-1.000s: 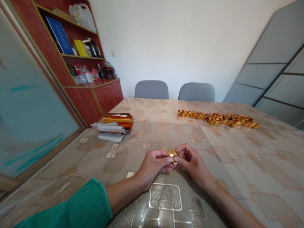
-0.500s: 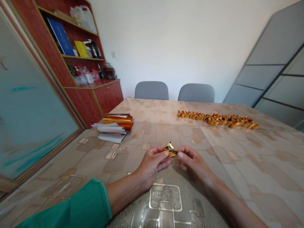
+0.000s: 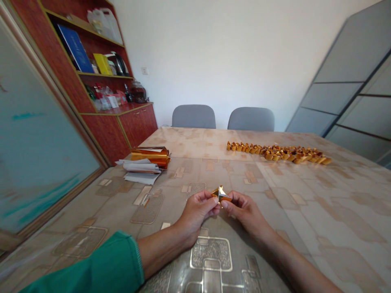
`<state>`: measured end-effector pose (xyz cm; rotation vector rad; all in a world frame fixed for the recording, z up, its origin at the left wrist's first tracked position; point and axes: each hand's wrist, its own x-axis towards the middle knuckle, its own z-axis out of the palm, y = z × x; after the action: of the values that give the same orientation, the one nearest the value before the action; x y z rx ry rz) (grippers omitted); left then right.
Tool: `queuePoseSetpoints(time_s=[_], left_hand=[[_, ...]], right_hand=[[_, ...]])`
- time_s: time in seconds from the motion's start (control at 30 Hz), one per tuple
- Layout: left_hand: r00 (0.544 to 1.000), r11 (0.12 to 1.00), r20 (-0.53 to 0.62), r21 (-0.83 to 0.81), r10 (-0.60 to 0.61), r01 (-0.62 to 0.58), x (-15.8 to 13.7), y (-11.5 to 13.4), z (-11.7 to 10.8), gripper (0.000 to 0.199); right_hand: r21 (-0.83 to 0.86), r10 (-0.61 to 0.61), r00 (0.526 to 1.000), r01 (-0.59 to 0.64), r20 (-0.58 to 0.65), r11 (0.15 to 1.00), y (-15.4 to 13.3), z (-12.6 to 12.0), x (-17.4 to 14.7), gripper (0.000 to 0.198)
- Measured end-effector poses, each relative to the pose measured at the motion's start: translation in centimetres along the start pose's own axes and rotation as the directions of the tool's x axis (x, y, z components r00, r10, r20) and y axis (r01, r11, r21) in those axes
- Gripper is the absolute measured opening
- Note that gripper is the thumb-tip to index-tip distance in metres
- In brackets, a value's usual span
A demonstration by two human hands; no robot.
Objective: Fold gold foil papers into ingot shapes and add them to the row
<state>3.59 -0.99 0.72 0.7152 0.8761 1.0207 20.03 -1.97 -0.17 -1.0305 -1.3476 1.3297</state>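
Observation:
Between my two hands, above the table, is a small piece of folded gold foil paper (image 3: 220, 191) with pointed corners and a pale edge showing. My left hand (image 3: 200, 209) pinches its left side between thumb and fingers. On the other side, my right hand (image 3: 244, 207) is closed on the right edge, thumb in front. The fingertips of both hands nearly meet at the lower part of the foil. Farther off at the right lie rows of folded gold foil pieces (image 3: 281, 154), several of them packed close together.
At the left, a roll of gold foil sheets (image 3: 149, 155) lies behind a stack of white paper sheets (image 3: 142, 171). The patterned tablecloth (image 3: 210, 254) covers the table. Two grey chairs (image 3: 194, 116) stand at the far edge, and a red cabinet (image 3: 134, 126) is at the left.
My right hand has moved left, closer to my left hand, and its fingers have come in on the foil. The foil piece has turned and looks more spread, with a point upward.

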Motion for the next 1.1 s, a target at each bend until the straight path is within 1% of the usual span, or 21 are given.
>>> queuePoseSetpoints(time_s=[0.1, 0.2, 0.27, 0.33, 0.47, 0.57, 0.7, 0.9, 1.1], left_hand=[[1.0, 1.0, -0.001, 0.005, 0.009, -0.009, 0.2, 0.1, -0.2, 0.033], [1.0, 1.0, 0.003, 0.007, 0.006, -0.006, 0.4, 0.1, -0.4, 0.031], [1.0, 1.0, 0.007, 0.003, 0.002, -0.002, 0.5, 0.1, -0.5, 0.031], [1.0, 1.0, 0.011, -0.007, 0.001, -0.001, 0.5, 0.1, -0.4, 0.031], [1.0, 0.999, 0.012, -0.038, 0.006, -0.005, 0.4, 0.2, -0.3, 0.034], [1.0, 0.999, 0.025, -0.051, -0.002, 0.004, 0.3, 0.3, -0.3, 0.036], [0.999, 0.999, 0.041, -0.029, -0.016, 0.018, 0.3, 0.2, -0.4, 0.038], [0.999, 0.999, 0.031, 0.036, 0.023, -0.024, 0.3, -0.1, -0.5, 0.036], [0.998, 0.993, 0.012, 0.093, 0.066, -0.067, 0.4, -0.2, -0.3, 0.032]], right_hand=[[-0.001, 0.031, 0.999, -0.032, -0.037, 1.0, 0.2, -0.3, 0.1, 0.046], [-0.045, 0.01, 0.996, -0.014, -0.092, 0.999, 0.4, -0.5, 0.1, 0.047], [-0.075, -0.012, 0.994, 0.003, -0.111, 0.997, 0.4, -0.5, 0.1, 0.048], [-0.071, -0.018, 0.993, 0.009, -0.12, 0.997, 0.3, -0.4, 0.1, 0.048], [-0.005, 0.004, 0.999, -0.005, -0.047, 1.0, 0.2, 0.2, 0.0, 0.046], [-0.005, -0.002, 1.0, 0.001, -0.013, 1.0, 0.2, 0.5, 0.0, 0.046], [-0.018, -0.017, 1.0, 0.017, -0.014, 1.0, 0.5, 0.4, 0.1, 0.044], [-0.113, -0.053, 0.997, 0.047, -0.047, 0.993, 0.9, 0.1, -0.1, 0.038], [-0.039, -0.031, 0.999, 0.032, 0.028, 0.999, 0.1, 0.2, 0.0, 0.041]])
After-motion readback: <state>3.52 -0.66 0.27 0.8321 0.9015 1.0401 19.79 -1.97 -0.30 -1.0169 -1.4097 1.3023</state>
